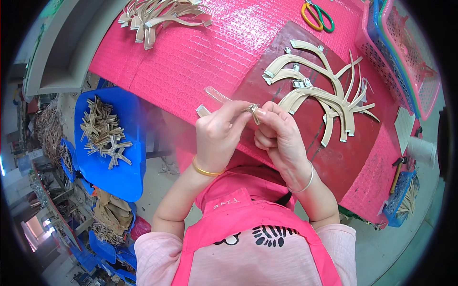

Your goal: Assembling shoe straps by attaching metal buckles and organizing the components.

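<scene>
My left hand (220,131) and my right hand (282,136) meet over the near edge of the table, both closed in a pinch. Between their fingertips is a small beige strap (255,116), bent into a loop, with something shiny at its top; the fingers hide most of it. Past my left hand pokes a pale strap end (202,110), and I cannot tell if it belongs to the same strap. A clear textured strip (217,94) lies just beyond. Right of my hands, beige strap pieces with silver buckles (305,84) are spread on a dark red board (353,167).
More beige straps (151,21) are heaped on the pink table cover (191,62) at far left. Scissors (318,18) lie at the back, near stacked plastic baskets (389,62). A blue stool (131,157) bearing strap bundles stands left. A hammer (397,174) is at the right edge.
</scene>
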`<state>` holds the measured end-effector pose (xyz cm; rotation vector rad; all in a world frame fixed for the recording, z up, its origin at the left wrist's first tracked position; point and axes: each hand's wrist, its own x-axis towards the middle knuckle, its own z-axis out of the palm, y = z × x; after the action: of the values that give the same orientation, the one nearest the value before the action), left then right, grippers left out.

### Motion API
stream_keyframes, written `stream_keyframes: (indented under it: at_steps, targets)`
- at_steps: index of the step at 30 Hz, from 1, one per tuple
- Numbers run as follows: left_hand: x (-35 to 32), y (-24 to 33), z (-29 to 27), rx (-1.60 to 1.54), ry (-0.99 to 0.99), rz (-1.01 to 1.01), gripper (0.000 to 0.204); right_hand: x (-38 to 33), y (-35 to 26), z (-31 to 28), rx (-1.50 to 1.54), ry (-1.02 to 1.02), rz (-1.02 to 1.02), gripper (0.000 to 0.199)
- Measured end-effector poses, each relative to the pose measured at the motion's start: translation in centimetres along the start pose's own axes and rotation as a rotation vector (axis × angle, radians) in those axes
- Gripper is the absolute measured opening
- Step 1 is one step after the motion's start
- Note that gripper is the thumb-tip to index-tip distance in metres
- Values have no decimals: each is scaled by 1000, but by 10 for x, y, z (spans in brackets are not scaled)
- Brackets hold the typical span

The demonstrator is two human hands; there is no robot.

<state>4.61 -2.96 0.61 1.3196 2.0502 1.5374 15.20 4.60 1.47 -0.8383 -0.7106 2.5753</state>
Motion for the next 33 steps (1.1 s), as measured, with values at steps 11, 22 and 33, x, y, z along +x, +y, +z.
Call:
stream_keyframes:
  at_steps: [11, 22, 33]
  targets:
    - [5, -2, -4, 108, 7, 128, 11, 36, -17, 0, -477, -115, -150, 15]
    - [55, -43, -41, 808, 44, 740, 21, 131, -32, 38, -572, -178, -153, 17]
    - [235, -109, -98, 829, -455, 43, 18, 101, -73, 1, -951, -16, -267, 22]
